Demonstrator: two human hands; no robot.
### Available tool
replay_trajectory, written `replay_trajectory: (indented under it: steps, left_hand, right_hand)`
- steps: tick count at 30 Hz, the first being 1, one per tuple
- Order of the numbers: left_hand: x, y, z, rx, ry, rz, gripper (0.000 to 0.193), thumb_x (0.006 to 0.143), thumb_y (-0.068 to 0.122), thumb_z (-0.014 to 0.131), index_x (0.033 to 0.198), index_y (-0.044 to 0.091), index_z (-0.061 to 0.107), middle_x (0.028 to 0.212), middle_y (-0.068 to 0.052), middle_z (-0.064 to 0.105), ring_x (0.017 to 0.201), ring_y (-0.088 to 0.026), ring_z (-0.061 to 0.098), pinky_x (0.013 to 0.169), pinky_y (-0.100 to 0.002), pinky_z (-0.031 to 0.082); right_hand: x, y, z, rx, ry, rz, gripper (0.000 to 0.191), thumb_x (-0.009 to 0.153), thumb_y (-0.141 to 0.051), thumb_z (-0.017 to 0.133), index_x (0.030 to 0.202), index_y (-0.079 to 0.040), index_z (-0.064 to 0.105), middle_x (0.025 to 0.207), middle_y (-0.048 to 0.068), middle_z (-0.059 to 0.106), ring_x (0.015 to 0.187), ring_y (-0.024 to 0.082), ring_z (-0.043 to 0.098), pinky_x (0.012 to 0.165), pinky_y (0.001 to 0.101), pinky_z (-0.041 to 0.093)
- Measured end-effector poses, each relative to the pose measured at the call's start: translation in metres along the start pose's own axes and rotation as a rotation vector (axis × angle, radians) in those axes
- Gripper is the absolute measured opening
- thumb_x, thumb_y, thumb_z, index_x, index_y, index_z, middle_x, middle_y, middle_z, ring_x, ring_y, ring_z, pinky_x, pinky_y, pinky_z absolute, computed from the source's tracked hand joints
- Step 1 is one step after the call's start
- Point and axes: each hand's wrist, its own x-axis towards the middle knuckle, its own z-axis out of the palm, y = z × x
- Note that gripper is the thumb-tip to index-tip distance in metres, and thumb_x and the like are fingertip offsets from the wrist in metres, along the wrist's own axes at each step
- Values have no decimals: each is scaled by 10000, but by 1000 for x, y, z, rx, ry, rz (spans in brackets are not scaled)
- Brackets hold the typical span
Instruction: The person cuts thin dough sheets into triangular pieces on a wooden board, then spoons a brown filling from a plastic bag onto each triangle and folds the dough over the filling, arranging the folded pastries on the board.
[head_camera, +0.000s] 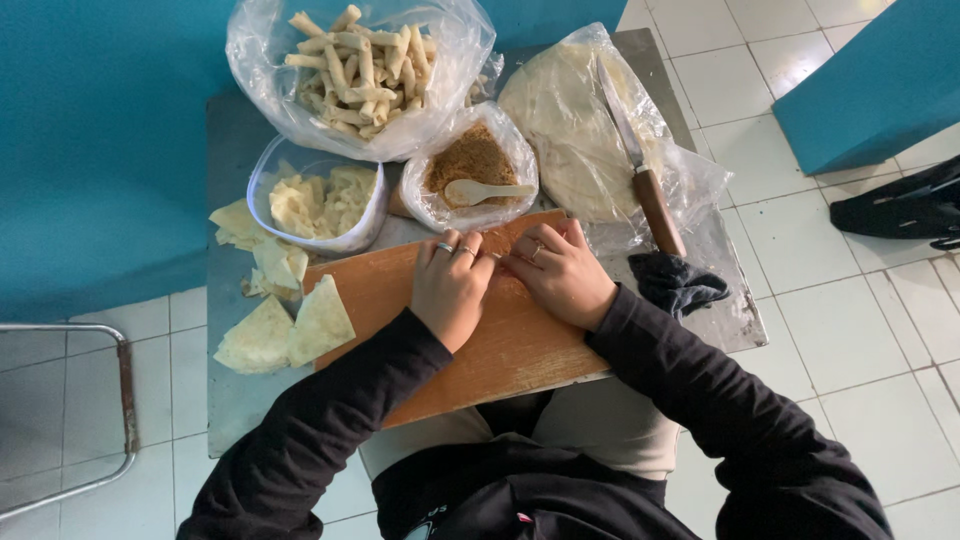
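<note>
I look down at a wooden cutting board (500, 340) lying across a small metal table (235, 400), just past my lap. My left hand (450, 285) and right hand (562, 272) rest side by side on the board's far half, fingers curled down and pressing together over something small; I cannot tell what they grip. Left of the board lie 2 folded pastry triangles (285, 330). Beyond the board sit a clear tub of pastry scraps (320, 205) and a bag of brown filling (475, 160) holding a spoon (485, 190). Farther off are a bag of finished rolls (360, 65) and a knife (640, 160) lying on bagged wrappers (565, 120).
</note>
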Motion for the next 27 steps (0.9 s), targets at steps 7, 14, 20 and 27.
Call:
replay_trajectory:
  steps: [7, 14, 20, 27]
  left_hand:
    - [-4, 1, 7, 103, -49, 36, 127, 915, 187, 721, 943, 64, 711, 1061, -65, 607, 1064, -267, 566, 857, -444, 435]
    - [5, -2, 7, 25, -78, 24, 206, 858, 212, 722, 961, 38, 686, 1139, -116, 605, 1115, -289, 554, 912, -421, 453]
    - [15, -9, 1, -69, -111, -7, 228, 882, 275, 736, 883, 53, 683, 1117, -112, 586, 1099, -324, 538, 901, -463, 448]
    - [14, -10, -3, -141, -117, -166, 226, 832, 274, 771, 837, 58, 706, 983, -86, 604, 1002, -308, 558, 847, -469, 423]
  right_hand:
    - [-3, 4, 1, -11, -3, -36, 261, 880, -216, 696, 1124, -178, 782, 1071, -41, 655, 1130, 165, 568, 940, 415, 404]
    - [-5, 2, -3, 43, 100, 44, 238, 887, -340, 778, 1072, -191, 783, 1046, -85, 699, 1066, 156, 588, 927, 444, 390]
    - [1, 3, -1, 3, 12, 45, 209, 916, -312, 750, 1075, -175, 759, 1051, -54, 694, 1095, 146, 602, 947, 438, 395]
    - [9, 5, 2, 5, -19, 15, 245, 907, -224, 692, 1131, -141, 745, 1106, -19, 679, 1154, 172, 594, 967, 424, 388]
